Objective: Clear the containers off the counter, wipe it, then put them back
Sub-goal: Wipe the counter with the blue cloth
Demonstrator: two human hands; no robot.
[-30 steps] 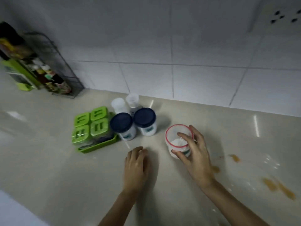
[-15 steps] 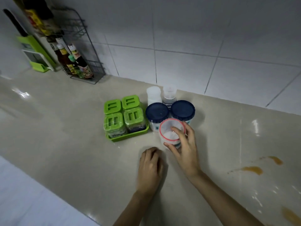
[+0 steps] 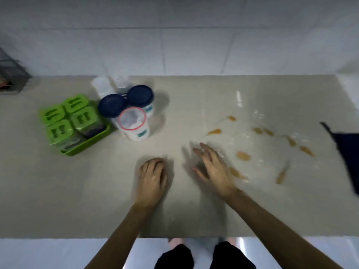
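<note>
A red-rimmed clear jar [image 3: 134,123] stands on the beige counter [image 3: 58,191], touching two dark-blue-lidded jars [image 3: 111,105] [image 3: 140,96]. Behind them are two pale plastic cups [image 3: 101,87] [image 3: 121,82]. A green tray [image 3: 87,142] with several green-lidded boxes [image 3: 68,119] sits to their left. My left hand [image 3: 153,179] rests on the counter with fingers curled. My right hand [image 3: 211,167] hovers blurred, fingers spread, holding nothing, to the right of the jars. Orange-brown spill stains [image 3: 242,156] spot the counter at right.
A dark blue cloth [image 3: 347,152] lies at the right edge. A wire rack [image 3: 11,78] stands at the far left against the white tiled wall [image 3: 194,45]. The counter's front edge [image 3: 58,237] runs along the bottom, with my legs and feet below it.
My right hand set the red-rimmed jar down beside the blue-lidded jars, let go, and drew back to the right. The view shifted right, showing more stains and the cloth.
</note>
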